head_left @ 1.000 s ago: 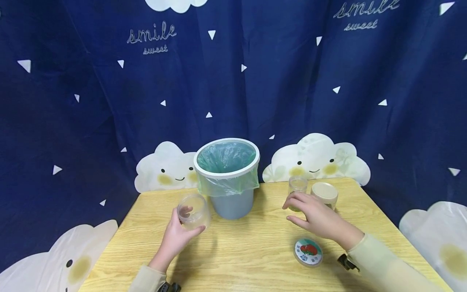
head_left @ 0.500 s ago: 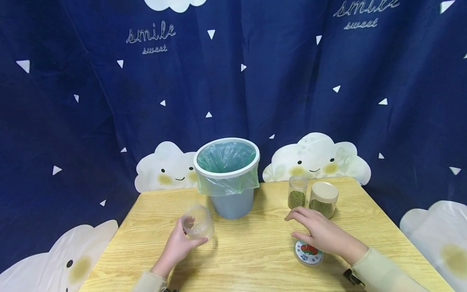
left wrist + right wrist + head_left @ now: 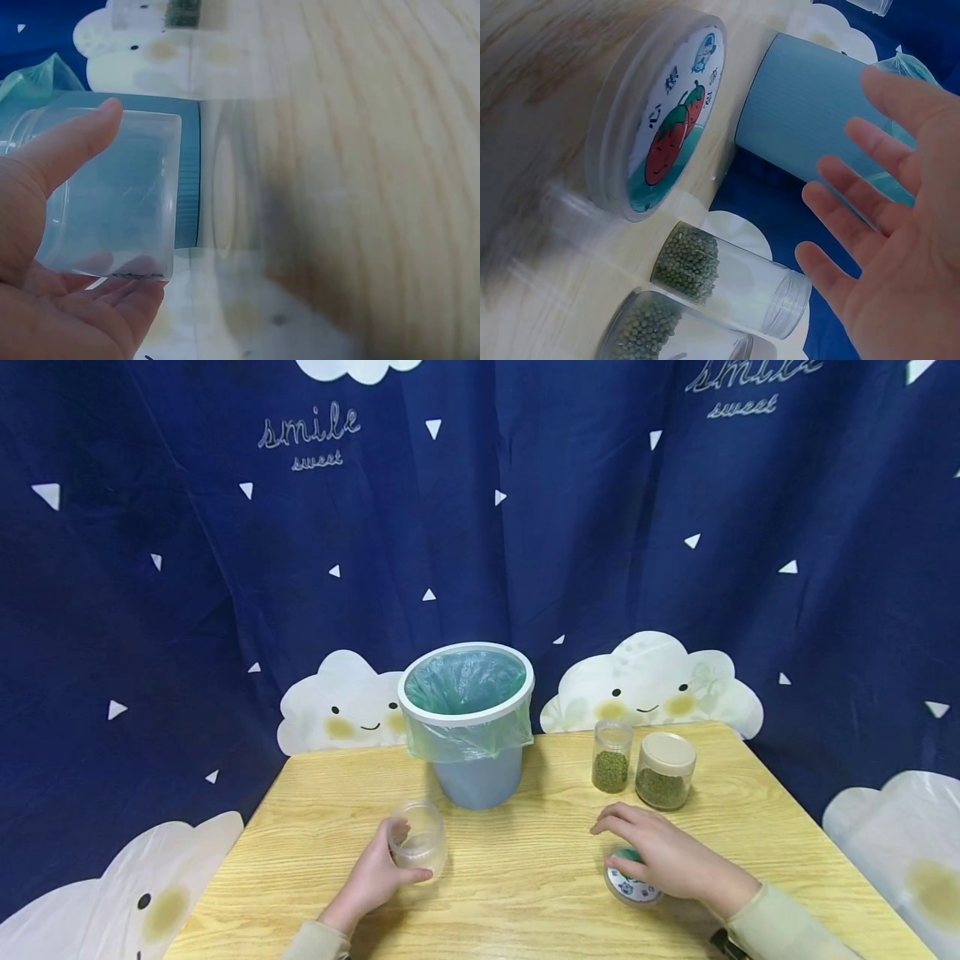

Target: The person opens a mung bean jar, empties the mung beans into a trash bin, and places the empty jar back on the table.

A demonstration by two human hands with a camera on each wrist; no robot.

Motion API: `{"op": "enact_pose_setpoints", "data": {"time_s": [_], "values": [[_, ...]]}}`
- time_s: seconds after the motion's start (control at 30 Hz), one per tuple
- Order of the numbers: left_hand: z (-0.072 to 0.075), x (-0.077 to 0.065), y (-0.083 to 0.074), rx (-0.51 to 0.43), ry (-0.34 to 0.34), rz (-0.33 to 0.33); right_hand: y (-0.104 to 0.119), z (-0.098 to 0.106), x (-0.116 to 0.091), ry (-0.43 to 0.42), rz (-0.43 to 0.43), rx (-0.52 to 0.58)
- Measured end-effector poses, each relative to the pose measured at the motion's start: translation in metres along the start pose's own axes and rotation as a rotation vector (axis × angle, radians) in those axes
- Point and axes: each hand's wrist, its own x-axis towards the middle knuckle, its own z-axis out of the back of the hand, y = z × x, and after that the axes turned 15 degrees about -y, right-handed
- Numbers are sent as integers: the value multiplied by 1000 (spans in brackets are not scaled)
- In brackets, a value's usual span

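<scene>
My left hand (image 3: pixel 375 872) grips a clear plastic jar (image 3: pixel 423 852) round its side, thumb on one side and fingers on the other. The jar has no lid on, and nothing shows inside it. Whether its base touches the table cannot be told. My right hand (image 3: pixel 667 856) is over a round lid (image 3: pixel 630 891) with a red fruit picture, partly covering it in the head view. In the right wrist view the fingers of that hand are spread and loosely bent, apart from the lid (image 3: pixel 679 124), with nothing held.
A grey bin (image 3: pixel 480 781) with a green liner stands at the back middle of the wooden table (image 3: pixel 517 893). At the back right are a narrow lidless jar (image 3: pixel 611 770) of green beans and a wider jar (image 3: pixel 664 777) with a cream lid, part filled with green beans.
My left hand has lowered the clear jar toward the table, slightly rightward. My right hand has drawn back from the two bean jars to over the round lid, still holding nothing.
</scene>
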Motion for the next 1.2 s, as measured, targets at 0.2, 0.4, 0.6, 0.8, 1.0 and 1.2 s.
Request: {"op": "enact_pose_setpoints", "data": {"time_s": [0.2,0.4,0.6,0.8,1.0,1.2], "values": [[-4,-1,7,-10,32,-3,-1,-2,-4,20,-36,11],[-5,-3,9,-31,74,8,0,-1,-7,44,-77,27],[-5,-3,11,-50,126,18,0,-1,-8,28,-67,23],[-6,-3,14,-50,132,34,0,-4,-9,-16,-16,5],[-5,-2,14,-61,134,48,0,-5,-11,10,-52,18],[-5,0,17,-64,144,51,0,-5,-11,31,-78,22]]}}
